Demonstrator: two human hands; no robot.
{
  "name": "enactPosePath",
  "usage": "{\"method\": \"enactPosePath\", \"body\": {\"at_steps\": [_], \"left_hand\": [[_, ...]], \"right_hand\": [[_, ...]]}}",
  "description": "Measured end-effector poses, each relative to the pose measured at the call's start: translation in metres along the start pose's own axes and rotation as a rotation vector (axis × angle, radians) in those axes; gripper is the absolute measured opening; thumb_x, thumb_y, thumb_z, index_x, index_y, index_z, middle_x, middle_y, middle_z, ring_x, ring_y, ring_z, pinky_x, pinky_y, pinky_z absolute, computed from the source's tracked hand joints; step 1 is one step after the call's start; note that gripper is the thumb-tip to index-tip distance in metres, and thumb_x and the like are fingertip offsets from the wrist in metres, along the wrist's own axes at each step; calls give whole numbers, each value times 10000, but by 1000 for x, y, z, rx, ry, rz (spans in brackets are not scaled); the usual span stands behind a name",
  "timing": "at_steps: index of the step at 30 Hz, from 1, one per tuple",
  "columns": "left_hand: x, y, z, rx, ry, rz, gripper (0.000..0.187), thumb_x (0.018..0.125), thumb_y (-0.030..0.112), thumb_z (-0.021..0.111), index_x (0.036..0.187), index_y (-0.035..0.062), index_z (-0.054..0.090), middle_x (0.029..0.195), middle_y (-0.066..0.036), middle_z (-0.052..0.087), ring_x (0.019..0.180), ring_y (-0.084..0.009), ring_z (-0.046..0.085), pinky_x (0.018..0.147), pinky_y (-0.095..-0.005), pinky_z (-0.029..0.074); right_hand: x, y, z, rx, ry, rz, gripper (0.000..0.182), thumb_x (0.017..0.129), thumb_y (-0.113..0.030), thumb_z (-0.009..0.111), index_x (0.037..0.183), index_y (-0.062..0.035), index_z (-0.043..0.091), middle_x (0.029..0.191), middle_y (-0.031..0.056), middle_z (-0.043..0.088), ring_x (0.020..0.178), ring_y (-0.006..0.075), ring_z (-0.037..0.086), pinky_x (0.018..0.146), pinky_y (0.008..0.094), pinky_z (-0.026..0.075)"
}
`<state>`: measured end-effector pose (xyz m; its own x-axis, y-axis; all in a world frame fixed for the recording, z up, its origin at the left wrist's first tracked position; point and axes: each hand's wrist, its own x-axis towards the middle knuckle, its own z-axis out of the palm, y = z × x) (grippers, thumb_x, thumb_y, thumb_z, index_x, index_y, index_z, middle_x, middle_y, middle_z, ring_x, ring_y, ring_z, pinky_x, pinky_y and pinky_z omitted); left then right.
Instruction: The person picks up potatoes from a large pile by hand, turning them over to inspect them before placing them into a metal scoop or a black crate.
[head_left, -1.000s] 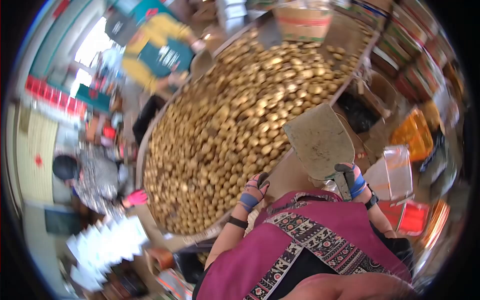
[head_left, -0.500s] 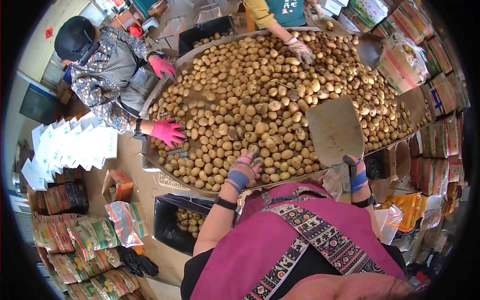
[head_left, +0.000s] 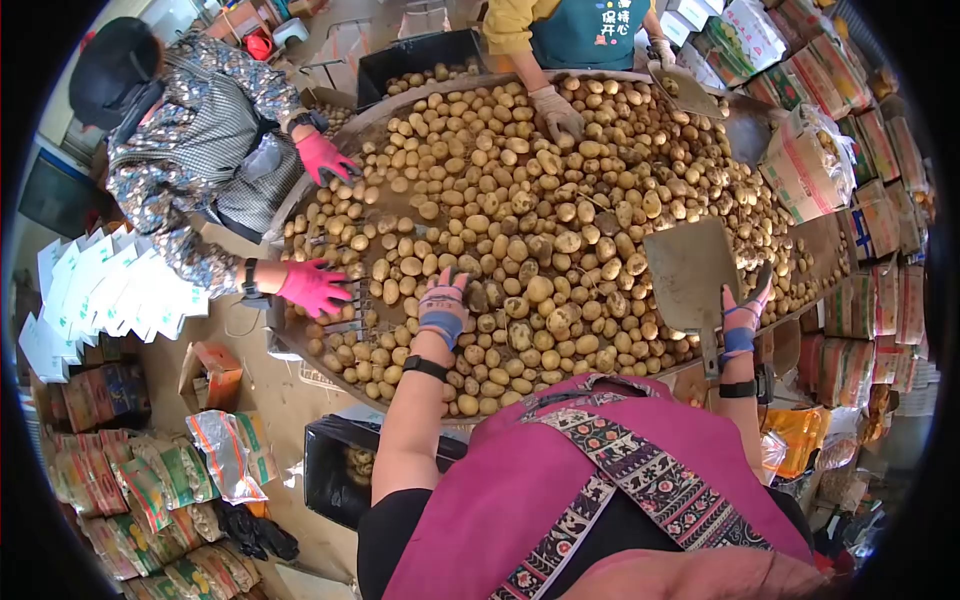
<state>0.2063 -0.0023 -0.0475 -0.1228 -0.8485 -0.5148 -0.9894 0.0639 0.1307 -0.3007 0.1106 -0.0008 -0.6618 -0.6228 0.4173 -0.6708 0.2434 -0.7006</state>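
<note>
A wide table [head_left: 375, 218] is heaped with potatoes [head_left: 540, 290], some of them dirt-stained. My left hand [head_left: 443, 308], in a pink and blue work glove, reaches over the heap with its fingers spread and touches potatoes. At the right, a flat metal shovel [head_left: 690, 272] lies blade-down on the potatoes, its short handle pointing toward me. Just beside that handle is my gloved right hand [head_left: 742, 318], thumb and fingers apart, upright at the table edge. Whether it touches the shovel is hard to tell.
A co-worker's pink gloves [head_left: 315, 287] work at the left edge; another person's pale glove [head_left: 558, 115] is among potatoes across the table, near a second shovel [head_left: 690, 90]. A black crate [head_left: 335, 470] stands below. Cartons [head_left: 805, 165] line the right; white boxes [head_left: 120, 300] lie left.
My left hand has moved left and farther over the heap. My right hand has opened beside the shovel, which sits farther right. The co-worker's pink-gloved hand has drawn back left; potatoes there have shifted.
</note>
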Motion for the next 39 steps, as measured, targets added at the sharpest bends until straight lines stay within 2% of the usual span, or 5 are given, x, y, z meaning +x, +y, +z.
{"method": "enactPosePath", "body": {"at_steps": [7, 12, 22, 33, 39], "left_hand": [[11, -1, -17, -800, 212, 139, 674, 749, 262, 796, 1289, 30, 466, 1142, -207, 616, 1030, -320, 624, 853, -386, 522], [-8, 90, -15, -828, -106, 589, 502, 822, 230, 724, 1259, 72, 535, 1167, -142, 614, 1081, -309, 593, 943, -391, 479], [34, 61, 11, -241, 62, 314, 578, 763, 372, 716, 1249, 145, 501, 1285, -139, 506, 1128, -341, 554, 945, -410, 470], [20, 114, -49, -873, -461, 749, 473, 850, 299, 682, 1214, 24, 558, 1094, -160, 648, 1039, -246, 626, 902, -332, 487], [101, 183, -12, -207, 296, 761, 573, 838, 278, 653, 1352, 115, 457, 1225, -149, 582, 1117, -306, 571, 938, -413, 460]], "right_hand": [[-73, -93, 31, 662, -623, -129, 845, 795, -63, 707, 1489, -106, 227, 1455, 167, 324, 1338, 336, 363, 1082, 441, 367], [-112, -169, 42, 1238, -1167, 1360, 606, 858, -225, 680, 1378, -158, 378, 1319, 103, 492, 1197, 293, 528, 975, 409, 473], [-106, -120, 33, 1302, -1341, 1322, 243, 980, -345, 498, 1090, -130, 522, 883, 136, 603, 651, 120, 512, 500, 143, 369], [-119, -109, 52, 1272, -983, 1573, 404, 952, -259, 566, 1319, -124, 464, 1193, 120, 578, 1162, 296, 565, 997, 429, 478], [-116, -99, 44, 923, -1549, 1215, 491, 929, -159, 593, 1377, -88, 405, 1301, 122, 473, 1144, 286, 580, 920, 361, 525]]}}
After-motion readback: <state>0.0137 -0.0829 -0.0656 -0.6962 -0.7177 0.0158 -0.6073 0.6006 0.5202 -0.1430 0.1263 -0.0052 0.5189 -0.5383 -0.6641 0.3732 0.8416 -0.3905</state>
